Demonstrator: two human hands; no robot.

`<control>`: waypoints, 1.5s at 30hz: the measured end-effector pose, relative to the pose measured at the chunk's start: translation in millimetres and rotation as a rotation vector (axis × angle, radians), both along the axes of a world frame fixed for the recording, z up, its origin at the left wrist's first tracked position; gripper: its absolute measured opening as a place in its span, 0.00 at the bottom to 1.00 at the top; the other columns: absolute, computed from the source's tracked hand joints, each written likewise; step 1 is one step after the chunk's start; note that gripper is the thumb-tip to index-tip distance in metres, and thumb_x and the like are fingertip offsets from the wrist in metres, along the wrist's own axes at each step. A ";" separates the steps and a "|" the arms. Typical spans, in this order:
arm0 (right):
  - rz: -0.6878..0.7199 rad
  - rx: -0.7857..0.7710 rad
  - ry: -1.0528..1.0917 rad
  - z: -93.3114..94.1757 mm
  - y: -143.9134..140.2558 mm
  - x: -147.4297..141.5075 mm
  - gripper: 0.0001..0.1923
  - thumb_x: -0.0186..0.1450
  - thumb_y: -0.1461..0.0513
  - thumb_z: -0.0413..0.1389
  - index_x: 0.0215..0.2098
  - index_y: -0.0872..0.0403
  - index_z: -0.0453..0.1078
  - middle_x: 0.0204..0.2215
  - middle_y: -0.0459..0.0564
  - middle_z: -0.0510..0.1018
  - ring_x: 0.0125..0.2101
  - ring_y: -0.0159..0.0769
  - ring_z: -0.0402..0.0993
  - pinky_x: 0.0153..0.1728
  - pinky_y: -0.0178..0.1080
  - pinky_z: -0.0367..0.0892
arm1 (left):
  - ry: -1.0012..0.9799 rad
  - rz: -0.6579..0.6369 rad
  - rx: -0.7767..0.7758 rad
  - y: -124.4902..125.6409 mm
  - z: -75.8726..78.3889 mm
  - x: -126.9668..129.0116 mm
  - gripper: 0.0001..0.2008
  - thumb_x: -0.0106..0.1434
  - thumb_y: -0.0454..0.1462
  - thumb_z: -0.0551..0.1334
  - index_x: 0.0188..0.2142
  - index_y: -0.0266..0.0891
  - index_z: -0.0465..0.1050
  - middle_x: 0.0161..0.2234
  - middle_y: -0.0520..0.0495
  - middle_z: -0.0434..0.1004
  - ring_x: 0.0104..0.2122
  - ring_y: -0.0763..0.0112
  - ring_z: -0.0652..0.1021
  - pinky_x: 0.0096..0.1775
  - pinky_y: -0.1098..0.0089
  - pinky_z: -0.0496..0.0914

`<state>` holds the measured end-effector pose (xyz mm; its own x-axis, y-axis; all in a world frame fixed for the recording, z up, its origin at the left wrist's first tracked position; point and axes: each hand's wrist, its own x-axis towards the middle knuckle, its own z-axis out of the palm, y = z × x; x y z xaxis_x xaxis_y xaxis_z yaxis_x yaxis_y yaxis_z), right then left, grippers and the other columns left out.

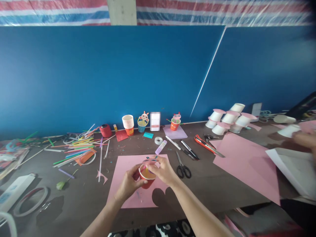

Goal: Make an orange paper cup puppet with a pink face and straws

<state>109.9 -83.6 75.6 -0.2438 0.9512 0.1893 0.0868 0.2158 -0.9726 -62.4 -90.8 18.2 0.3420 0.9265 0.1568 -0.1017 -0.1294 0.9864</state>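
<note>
My left hand (129,184) grips the side of a small red paper cup (147,179), tilted with its open mouth toward me. My right hand (163,169) pinches a small pink and blue paper cut-out (150,160) at the cup's far rim. Both hands hover over a pink paper sheet (123,171) lying on the dark brown table (81,197). Black scissors (183,168) lie just right of the sheet.
Coloured straws (76,148) are scattered at left. Along the blue wall stand a cup stack (128,124) and two finished decorated cups (143,122), (175,122). Tape roll (158,140), orange cutter (206,144), big pink sheets (242,161), white cups (228,119). Another person's hand (304,140) at right.
</note>
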 end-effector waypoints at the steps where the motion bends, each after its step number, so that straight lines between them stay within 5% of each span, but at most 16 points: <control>1: -0.001 0.018 -0.036 -1.1 0.9 3.2 0.11 0.57 0.59 0.56 0.37 0.54 0.73 0.36 0.50 0.77 0.40 0.39 0.71 0.43 0.40 0.64 | -0.001 0.005 0.006 0.8 0.2 -0.9 0.24 0.48 0.36 0.68 0.46 0.37 0.67 0.45 0.41 0.73 0.46 0.57 0.72 0.46 0.64 0.66; 5: -0.086 -0.012 -0.121 -12.1 3.2 15.4 0.14 0.56 0.59 0.57 0.40 0.54 0.68 0.37 0.50 0.74 0.40 0.38 0.69 0.43 0.40 0.63 | 0.054 0.052 0.001 5.6 0.6 -6.7 0.23 0.49 0.37 0.67 0.45 0.35 0.68 0.43 0.40 0.74 0.42 0.57 0.73 0.42 0.65 0.68; 10: -0.002 -0.155 -0.208 -20.7 -6.4 19.7 0.10 0.63 0.57 0.48 0.35 0.55 0.65 0.30 0.48 0.73 0.28 0.33 0.70 0.31 0.36 0.65 | 0.046 0.122 0.011 11.7 -6.5 -12.2 0.23 0.50 0.37 0.66 0.46 0.36 0.67 0.42 0.41 0.74 0.42 0.59 0.73 0.42 0.64 0.67; 13: -0.020 -0.099 -0.353 -18.3 -12.3 19.3 0.08 0.63 0.60 0.47 0.33 0.54 0.66 0.28 0.47 0.74 0.28 0.34 0.70 0.31 0.36 0.63 | 0.008 0.116 0.038 13.6 -11.2 -13.4 0.23 0.50 0.37 0.66 0.46 0.37 0.66 0.43 0.41 0.74 0.44 0.59 0.72 0.45 0.63 0.66; 17: 0.085 -0.058 -0.292 -19.1 -11.6 18.2 0.09 0.61 0.64 0.47 0.38 0.54 0.66 0.35 0.49 0.75 0.33 0.34 0.71 0.34 0.34 0.63 | 0.034 0.176 0.055 12.5 -14.9 -16.0 0.24 0.50 0.38 0.65 0.47 0.37 0.65 0.42 0.42 0.74 0.42 0.61 0.73 0.43 0.65 0.66; 21: -0.003 -0.072 -0.429 -22.9 -9.7 13.1 0.06 0.60 0.63 0.49 0.32 0.55 0.67 0.27 0.48 0.75 0.27 0.34 0.71 0.28 0.33 0.62 | 0.121 0.179 0.055 10.1 -13.4 -16.6 0.25 0.47 0.38 0.67 0.46 0.37 0.67 0.40 0.43 0.75 0.39 0.61 0.74 0.39 0.67 0.68; 26: -0.018 0.050 -0.516 -21.2 -12.1 8.5 0.06 0.59 0.65 0.49 0.27 0.55 0.67 0.25 0.47 0.75 0.27 0.33 0.70 0.26 0.31 0.59 | -0.011 0.127 0.010 12.4 -11.7 -16.2 0.27 0.45 0.36 0.68 0.47 0.36 0.68 0.44 0.40 0.74 0.44 0.57 0.73 0.45 0.64 0.67; 35: -0.037 0.028 -0.401 -22.1 -14.0 7.3 0.12 0.60 0.66 0.47 0.37 0.54 0.71 0.29 0.48 0.77 0.28 0.34 0.71 0.31 0.33 0.63 | -0.016 0.173 -0.013 14.0 -8.1 -17.8 0.25 0.47 0.38 0.67 0.46 0.36 0.68 0.43 0.42 0.75 0.44 0.58 0.73 0.45 0.65 0.66; 45: -0.052 -0.035 -0.207 -34.3 -12.6 7.3 0.13 0.62 0.62 0.47 0.41 0.54 0.71 0.22 0.45 0.72 0.24 0.33 0.70 0.28 0.34 0.65 | 0.001 0.123 -0.209 7.9 1.7 -16.5 0.23 0.54 0.46 0.61 0.46 0.35 0.68 0.32 0.46 0.74 0.31 0.68 0.72 0.29 0.73 0.66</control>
